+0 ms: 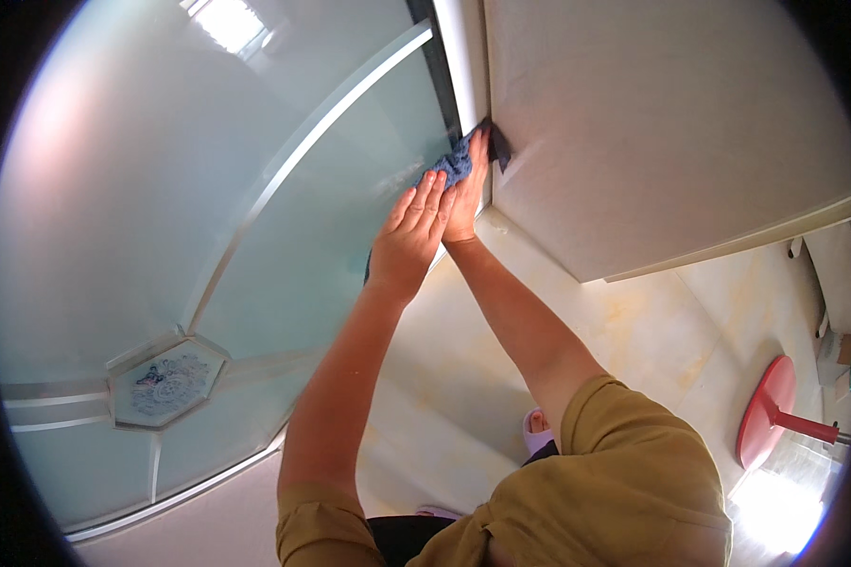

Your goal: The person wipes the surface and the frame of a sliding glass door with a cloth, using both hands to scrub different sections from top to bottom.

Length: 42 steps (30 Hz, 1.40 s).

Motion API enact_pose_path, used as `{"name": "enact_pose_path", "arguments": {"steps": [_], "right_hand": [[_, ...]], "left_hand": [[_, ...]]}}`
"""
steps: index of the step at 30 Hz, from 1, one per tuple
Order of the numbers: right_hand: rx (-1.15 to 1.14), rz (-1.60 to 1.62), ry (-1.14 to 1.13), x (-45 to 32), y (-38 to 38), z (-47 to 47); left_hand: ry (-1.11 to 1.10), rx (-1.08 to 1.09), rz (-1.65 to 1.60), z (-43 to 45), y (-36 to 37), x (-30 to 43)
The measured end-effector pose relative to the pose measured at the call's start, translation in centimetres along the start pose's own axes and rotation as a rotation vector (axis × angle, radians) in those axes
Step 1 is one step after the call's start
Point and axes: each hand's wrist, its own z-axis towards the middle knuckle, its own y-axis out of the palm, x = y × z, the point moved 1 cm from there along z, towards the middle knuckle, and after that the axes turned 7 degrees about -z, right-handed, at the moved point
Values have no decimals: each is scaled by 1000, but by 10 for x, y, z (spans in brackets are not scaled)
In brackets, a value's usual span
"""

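Observation:
A blue cloth (454, 164) is pressed against the lower edge of a frosted glass door panel (340, 234), near its dark side strip. My left hand (415, 230) lies flat on the cloth's near part, fingers together; some dark cloth shows behind its wrist. Just beyond it, my right hand (468, 191) pushes the cloth into the corner where the white frame (468, 71) meets a pale upright panel (666, 135). The hands touch or overlap. Part of the cloth is hidden under the fingers.
A hexagonal ornament (167, 383) and metal strips (276, 177) cross the glass. Marbled floor tiles (610, 319) lie below. At the right stands a red round base with a post (769, 414), near small boxes (833, 358). One slippered foot (537, 429) shows on the floor.

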Motion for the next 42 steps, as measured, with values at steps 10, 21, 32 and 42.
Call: {"name": "enact_pose_path", "arguments": {"steps": [10,21,32,42], "right_hand": [[-38,89,420,54,37,-75],[-551,862,1271,-15,-32,-109],[-1338,1243,1600,-115,-109,-125],[-708,470,365,-147,-131,2]], "left_hand": [[-93,-37,-223,-18,34,28],[-855,95,-1126,-101,-13,49],[-1404,514,-1463,-182,-70,53],[-1140,-81,-1493,-207,-186,90]]}}
